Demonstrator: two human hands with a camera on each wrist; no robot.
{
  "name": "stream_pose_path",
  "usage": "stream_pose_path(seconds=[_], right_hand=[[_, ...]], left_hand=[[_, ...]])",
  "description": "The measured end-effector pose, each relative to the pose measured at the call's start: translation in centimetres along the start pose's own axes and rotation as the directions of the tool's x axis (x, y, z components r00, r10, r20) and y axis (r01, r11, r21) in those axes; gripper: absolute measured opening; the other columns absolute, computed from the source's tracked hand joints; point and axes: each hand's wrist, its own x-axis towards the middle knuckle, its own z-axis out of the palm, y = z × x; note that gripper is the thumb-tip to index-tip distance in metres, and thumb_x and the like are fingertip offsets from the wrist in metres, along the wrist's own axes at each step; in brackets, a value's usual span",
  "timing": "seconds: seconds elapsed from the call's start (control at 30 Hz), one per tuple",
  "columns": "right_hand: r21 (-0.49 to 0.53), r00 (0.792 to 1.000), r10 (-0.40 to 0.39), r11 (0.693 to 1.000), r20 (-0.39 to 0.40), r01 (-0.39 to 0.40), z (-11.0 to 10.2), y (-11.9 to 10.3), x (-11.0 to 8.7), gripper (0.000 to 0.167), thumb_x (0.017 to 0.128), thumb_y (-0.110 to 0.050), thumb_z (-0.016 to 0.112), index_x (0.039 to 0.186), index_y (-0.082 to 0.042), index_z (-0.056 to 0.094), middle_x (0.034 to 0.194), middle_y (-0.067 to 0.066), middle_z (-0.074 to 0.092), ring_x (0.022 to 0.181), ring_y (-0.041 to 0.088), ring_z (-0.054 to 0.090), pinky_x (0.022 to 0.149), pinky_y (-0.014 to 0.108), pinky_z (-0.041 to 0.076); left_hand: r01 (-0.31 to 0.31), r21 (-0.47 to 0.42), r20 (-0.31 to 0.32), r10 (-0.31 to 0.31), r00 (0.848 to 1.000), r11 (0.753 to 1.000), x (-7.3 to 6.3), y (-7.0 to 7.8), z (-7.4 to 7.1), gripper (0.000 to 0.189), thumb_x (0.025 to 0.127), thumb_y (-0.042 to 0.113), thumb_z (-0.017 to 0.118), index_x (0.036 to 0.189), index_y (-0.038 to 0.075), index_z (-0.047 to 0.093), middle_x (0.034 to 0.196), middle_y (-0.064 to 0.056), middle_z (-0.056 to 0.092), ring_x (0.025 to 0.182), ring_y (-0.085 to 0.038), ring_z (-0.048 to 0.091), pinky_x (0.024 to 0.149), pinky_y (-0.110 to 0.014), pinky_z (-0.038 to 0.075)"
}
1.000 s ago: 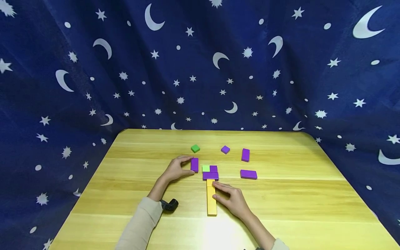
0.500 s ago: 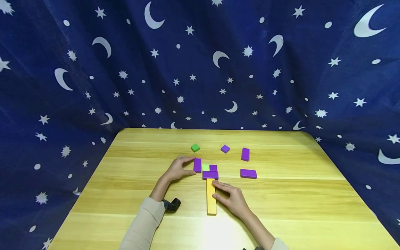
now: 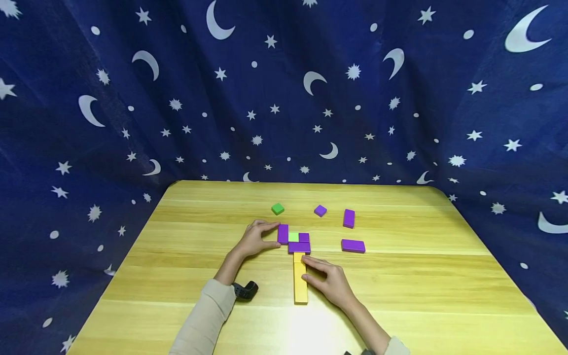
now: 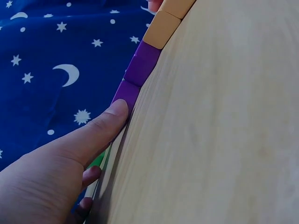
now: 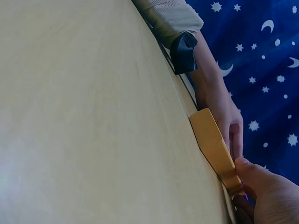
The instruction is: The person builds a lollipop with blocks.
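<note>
My left hand (image 3: 254,240) pinches an upright-lying purple rectangular block (image 3: 282,234) by its two ends, thumb at the near end and index finger at the far one. This block lies along the left side of a light green square block (image 3: 294,237) and a crosswise purple block (image 3: 299,248). A small purple square block (image 3: 303,237) sits right of the light green one. Below them runs a column of a short yellow block (image 3: 299,257) and a long yellow block (image 3: 300,286). My right hand (image 3: 334,282) touches the column's right side with thumb and fingertips.
Beyond the arrangement lie a green square block (image 3: 277,209) and a purple square block (image 3: 320,211). Off to the right are two purple rectangular blocks, one lengthwise (image 3: 349,218) and one crosswise (image 3: 353,246). A star-and-moon curtain (image 3: 284,98) hangs behind the wooden table (image 3: 199,212).
The left hand has slid the purple rectangular block rightward, closing the gap to the light green block. The right hand has stayed by the yellow column.
</note>
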Motion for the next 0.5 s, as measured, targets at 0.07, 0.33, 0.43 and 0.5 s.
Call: stream_pose_path(seconds=[0.07,0.33,0.43,0.5], right_hand=[[0.003,1.000,0.014,1.000,0.005,-0.014,0.03,0.05,0.00,0.040,0.080,-0.024,0.072,0.117,-0.010,0.065,0.120,-0.006,0.061,0.110,0.016,0.056,0.094,0.031,0.043],[0.016,1.000,0.024,1.000,0.004,-0.024,-0.06,-0.10,0.01,0.040,0.080,-0.024,0.072,0.117,-0.011,0.065,0.120,-0.006,0.061,0.110,0.016,0.056,0.095,0.032,0.043],[0.019,0.999,0.031,0.999,0.011,-0.032,-0.08,-0.12,0.02,0.040,0.080,-0.025,0.072,0.117,-0.011,0.065,0.120,-0.006,0.060,0.111,0.016,0.056,0.095,0.033,0.043],[0.022,0.999,0.031,0.999,0.016,-0.031,-0.09,-0.13,-0.01,0.040,0.080,-0.024,0.072,0.117,-0.010,0.065,0.120,-0.006,0.060,0.111,0.017,0.056,0.095,0.033,0.043]], left_hand=[[-0.006,0.010,0.003,0.006,1.000,1.000,0.09,-0.08,0.02,0.069,0.073,0.046,0.074,0.132,0.016,0.053,0.123,-0.002,0.058,0.115,-0.023,0.041,0.097,-0.048,0.030],[-0.014,0.039,0.000,0.014,1.000,0.999,0.18,-0.32,0.15,0.068,0.073,0.048,0.073,0.132,0.019,0.053,0.121,-0.001,0.059,0.114,-0.021,0.041,0.096,-0.045,0.031],[-0.019,0.050,-0.008,0.019,1.000,0.999,0.14,-0.16,0.12,0.068,0.073,0.045,0.074,0.132,0.018,0.054,0.120,-0.002,0.059,0.115,-0.022,0.042,0.097,-0.046,0.031],[-0.019,0.056,-0.012,0.020,1.000,0.998,0.09,-0.08,0.13,0.067,0.073,0.043,0.075,0.131,0.017,0.054,0.120,-0.003,0.059,0.115,-0.023,0.042,0.096,-0.046,0.031]])
